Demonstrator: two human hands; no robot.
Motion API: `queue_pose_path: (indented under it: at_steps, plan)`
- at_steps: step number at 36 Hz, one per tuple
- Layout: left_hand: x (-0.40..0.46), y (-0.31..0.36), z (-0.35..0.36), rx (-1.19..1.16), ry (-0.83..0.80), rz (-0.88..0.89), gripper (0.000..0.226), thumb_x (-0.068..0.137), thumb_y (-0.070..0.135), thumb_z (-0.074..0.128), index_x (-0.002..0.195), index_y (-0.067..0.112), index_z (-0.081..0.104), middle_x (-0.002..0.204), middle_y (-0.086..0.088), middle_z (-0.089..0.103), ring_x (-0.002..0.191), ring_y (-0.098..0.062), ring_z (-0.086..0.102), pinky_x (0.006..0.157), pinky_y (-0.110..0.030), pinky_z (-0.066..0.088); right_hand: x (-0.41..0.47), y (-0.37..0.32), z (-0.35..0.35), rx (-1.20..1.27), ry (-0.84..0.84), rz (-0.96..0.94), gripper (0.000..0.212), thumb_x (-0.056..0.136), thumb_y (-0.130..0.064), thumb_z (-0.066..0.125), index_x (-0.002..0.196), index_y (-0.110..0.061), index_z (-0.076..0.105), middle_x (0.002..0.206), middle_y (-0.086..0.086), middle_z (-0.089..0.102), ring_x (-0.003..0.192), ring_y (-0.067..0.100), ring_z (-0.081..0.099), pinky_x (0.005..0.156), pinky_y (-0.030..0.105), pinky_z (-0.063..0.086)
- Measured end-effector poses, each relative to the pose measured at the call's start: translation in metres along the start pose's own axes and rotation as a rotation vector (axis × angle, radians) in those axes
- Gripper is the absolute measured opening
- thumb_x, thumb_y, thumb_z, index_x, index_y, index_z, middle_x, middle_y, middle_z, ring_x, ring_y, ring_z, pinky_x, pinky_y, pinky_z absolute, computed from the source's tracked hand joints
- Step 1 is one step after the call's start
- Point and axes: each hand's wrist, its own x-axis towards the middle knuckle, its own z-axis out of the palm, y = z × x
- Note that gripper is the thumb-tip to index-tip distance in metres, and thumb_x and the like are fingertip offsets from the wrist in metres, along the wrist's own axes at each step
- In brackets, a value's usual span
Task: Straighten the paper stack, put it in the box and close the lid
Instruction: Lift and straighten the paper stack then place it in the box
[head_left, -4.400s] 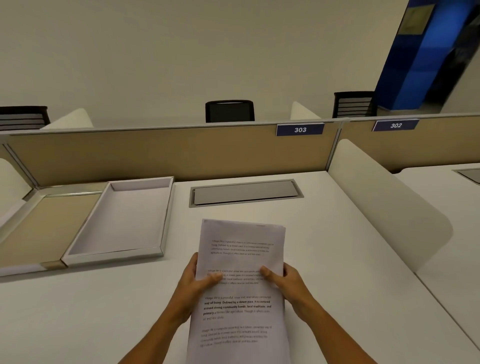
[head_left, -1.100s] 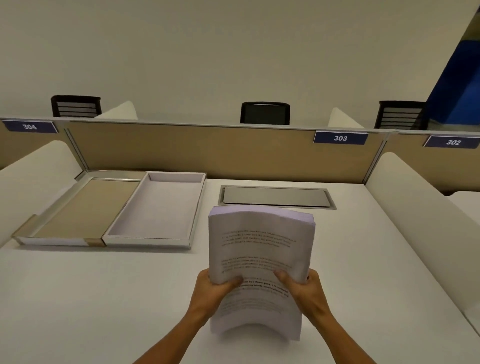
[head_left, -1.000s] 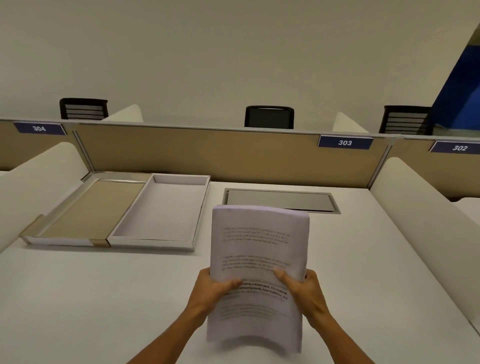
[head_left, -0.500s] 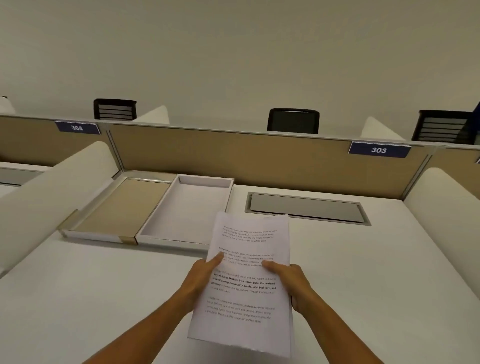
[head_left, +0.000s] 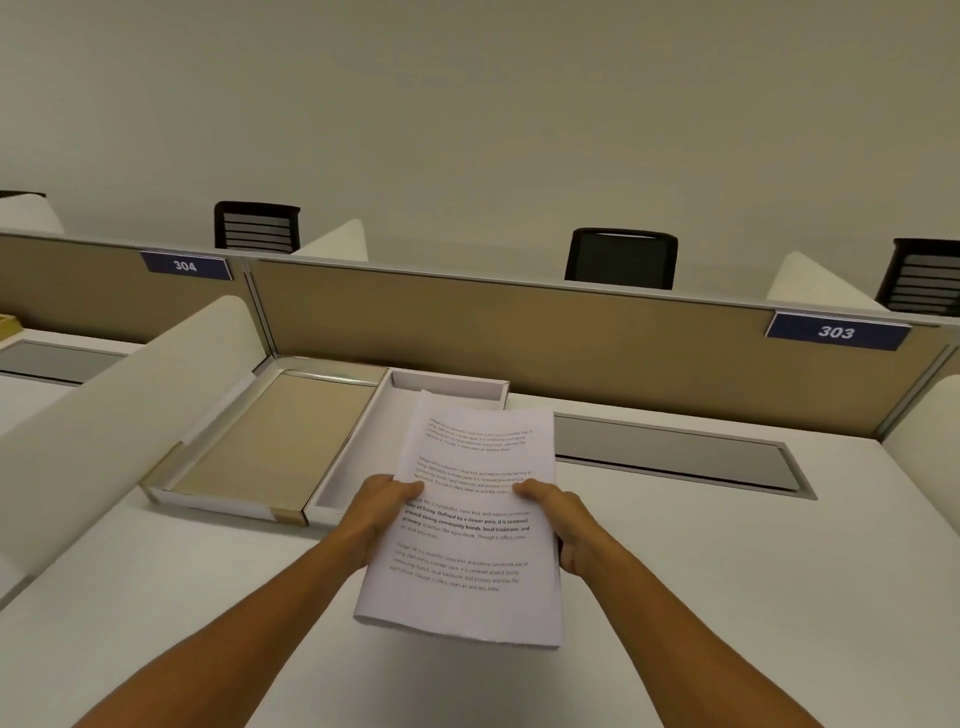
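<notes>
Two hands, left (head_left: 375, 512) and right (head_left: 563, 522), clasp a printed stack (head_left: 470, 519) by its sides. Box (head_left: 358, 457) beyond the grip; signs 304 (head_left: 186, 265), 303 (head_left: 836, 331).

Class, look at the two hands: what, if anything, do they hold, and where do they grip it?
Both hold the white printed paper stack: left hand on its left long edge, right hand on its right.

Beige partition (head_left: 545, 338), black chairs (head_left: 621, 258)
</notes>
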Motion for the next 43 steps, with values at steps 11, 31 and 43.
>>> queue_pose_path:
  at_steps: [11, 31, 43]
  plan:
    - [0.081, 0.054, -0.048, 0.054, 0.059, -0.044, 0.032, 0.09, 0.014, 0.067, 0.12, 0.004, 0.059, 0.107, -0.019, 0.074, 0.091, -0.039, 0.074, 0.085, -0.058, 0.06, 0.072, -0.046, 0.051, 0.094, 0.04, -0.012, 0.009, 0.091, -0.014, 0.068, 0.1, -0.012, 0.066, 0.097, 0.011, 0.078, 0.089, 0.032, 0.076, 0.077, 0.047, 0.063]
    - [0.203, 0.056, -0.068, 0.215, 0.112, -0.085, 0.025, 0.092, 0.016, 0.066, 0.114, 0.004, 0.06, 0.109, -0.017, 0.071, 0.089, -0.035, 0.073, 0.076, -0.045, 0.06, 0.191, -0.067, 0.102, 0.02, 0.194, 0.077, 0.027, 0.089, -0.009, 0.073, 0.114, -0.008, 0.062, 0.106, 0.013, 0.074, 0.083, 0.03, 0.074, 0.075, 0.044, 0.062]
    - [0.231, 0.03, -0.054, 0.227, 0.071, -0.192, 0.03, 0.094, 0.008, 0.056, 0.122, -0.003, 0.053, 0.109, -0.02, 0.068, 0.096, -0.037, 0.068, 0.083, -0.045, 0.057, 0.214, -0.049, 0.107, -0.224, 0.365, 0.048, 0.027, 0.088, -0.019, 0.074, 0.102, -0.013, 0.051, 0.105, 0.011, 0.067, 0.092, 0.029, 0.07, 0.081, 0.038, 0.061]
